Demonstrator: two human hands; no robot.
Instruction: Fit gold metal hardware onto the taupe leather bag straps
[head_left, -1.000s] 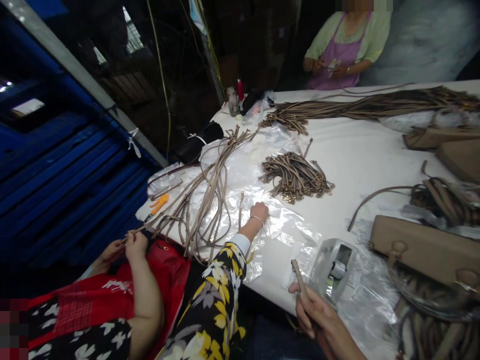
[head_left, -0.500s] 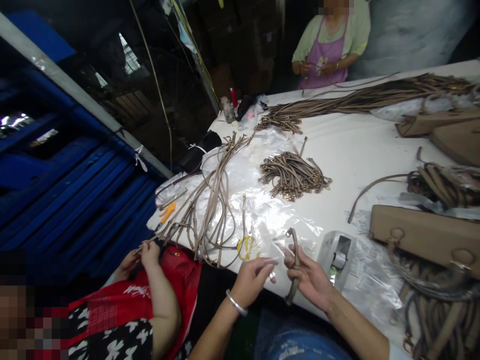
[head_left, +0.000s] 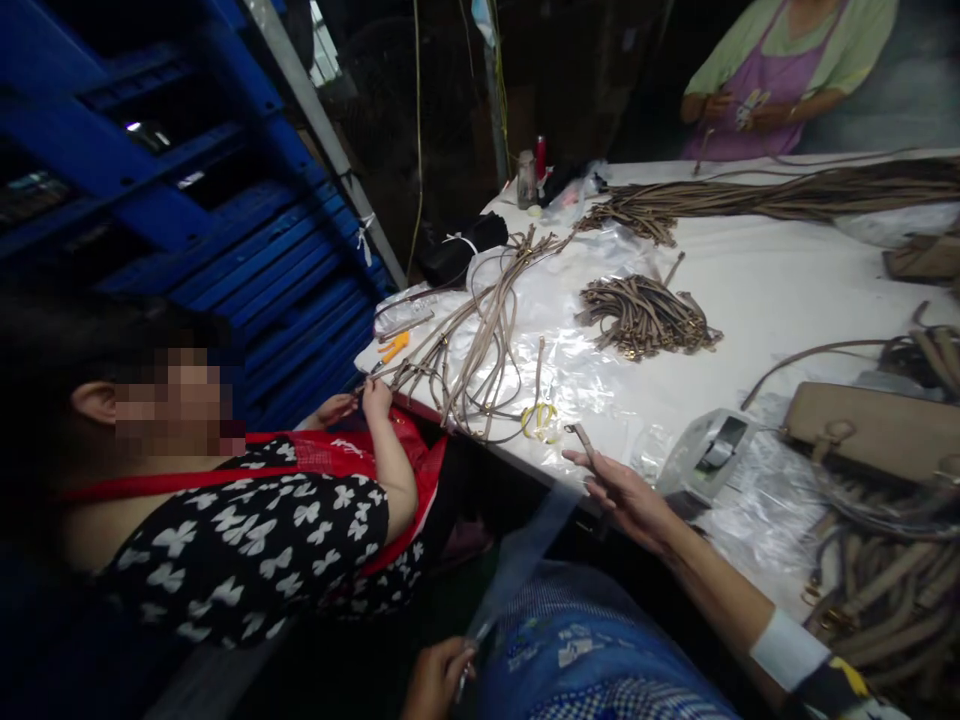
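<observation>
My left hand [head_left: 439, 675] is low by my lap, its fingers pinched on the lower end of a long strip of clear plastic film [head_left: 525, 545]. The film stretches up toward my other hand and looks blurred. At the table's front edge, my right hand [head_left: 630, 497] holds a short taupe strap [head_left: 586, 445] with a metal clasp at its upper end; the palm hides part of it. Beyond lies a heap of short taupe straps with gold-coloured hardware [head_left: 649, 318]. A yellow ring-shaped item [head_left: 540, 422] rests on plastic near the edge.
A grey tape dispenser [head_left: 709, 460] stands right of my right hand. Taupe bags [head_left: 862, 425] and straps crowd the right side. Long straps [head_left: 487, 340] lie at the left, by an orange-handled tool [head_left: 394, 346]. A co-worker in red apron sits left; another stands across the table.
My left hand has moved down and away from the strap, drawing out the clear film. My right hand still holds the strap. The view has swung to the left.
</observation>
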